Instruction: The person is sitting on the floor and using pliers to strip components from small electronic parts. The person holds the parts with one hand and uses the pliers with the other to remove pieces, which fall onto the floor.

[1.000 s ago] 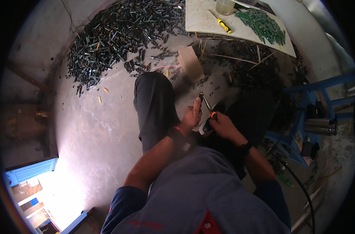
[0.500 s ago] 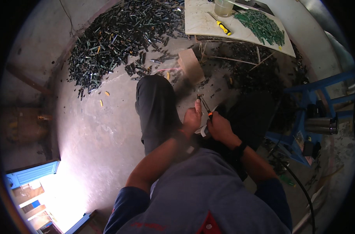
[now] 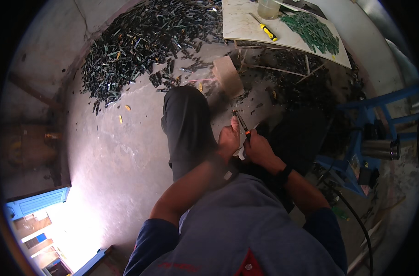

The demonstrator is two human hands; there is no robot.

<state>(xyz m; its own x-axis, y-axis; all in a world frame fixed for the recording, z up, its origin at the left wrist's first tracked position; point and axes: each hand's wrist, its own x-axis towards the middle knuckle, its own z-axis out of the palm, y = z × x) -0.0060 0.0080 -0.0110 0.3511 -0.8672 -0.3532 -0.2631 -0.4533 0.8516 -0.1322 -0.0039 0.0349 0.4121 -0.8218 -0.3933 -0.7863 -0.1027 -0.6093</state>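
Note:
My right hand (image 3: 261, 149) is closed round a black-and-orange handled tool with a slender metal shaft, which looks like a screwdriver (image 3: 247, 133). The tool slants up and left, and its tip meets a small dark strip (image 3: 235, 113). My left hand (image 3: 228, 139) pinches that strip, its thumb stretched along the near end. Both hands are close together between my knees, above the floor. The strip is too small to show its exact kind.
A large heap of black strips (image 3: 140, 50) covers the far-left floor. A brown block (image 3: 228, 77) stands beyond my hands. The pale table (image 3: 241, 32) at far right bears a yellow screwdriver (image 3: 267, 32), a tub (image 3: 268, 9) and green strips (image 3: 310, 32). Right stands a blue stool (image 3: 354, 133).
The whole view has shifted slightly. The strip at the tool's tip appears turned a little, and both hands keep their hold.

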